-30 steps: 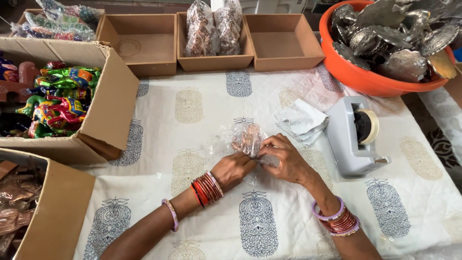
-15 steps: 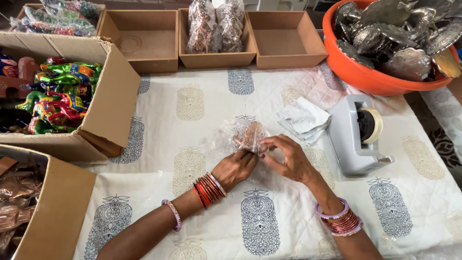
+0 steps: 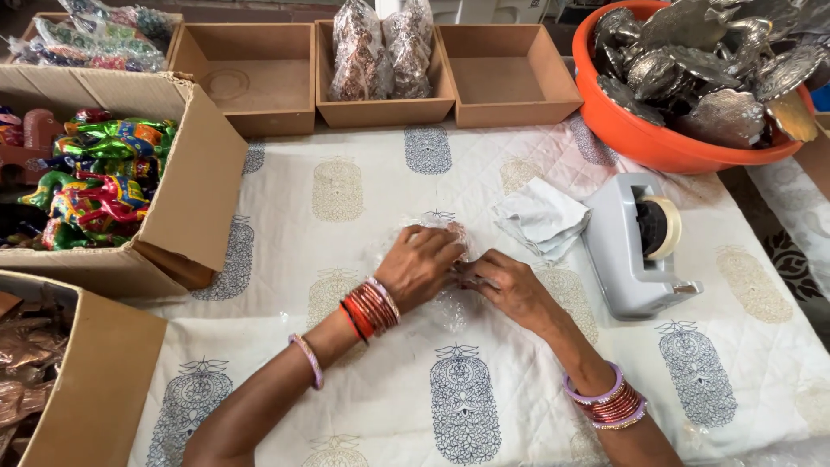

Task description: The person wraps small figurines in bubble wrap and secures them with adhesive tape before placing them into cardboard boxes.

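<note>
My left hand [image 3: 421, 266] lies palm-down over a small item wrapped in clear plastic [image 3: 453, 304] on the white printed cloth [image 3: 346, 216], covering most of it. My right hand [image 3: 510, 290] pinches the wrap's edge just beside the left fingers. Both wrists wear red and pink bangles. The wrapped item itself is mostly hidden under my hands.
A grey tape dispenser [image 3: 635, 245] and a folded white cloth [image 3: 543, 216] lie right of my hands. An orange tub [image 3: 640, 134] of silver metal pieces stands far right. Three wooden trays [image 3: 385, 108] line the back; cardboard boxes [image 3: 186, 190] of colourful figures sit left.
My left hand has slid up over the wrapped item and now covers it; the right hand stays against it, lower. The view shifted slightly.
</note>
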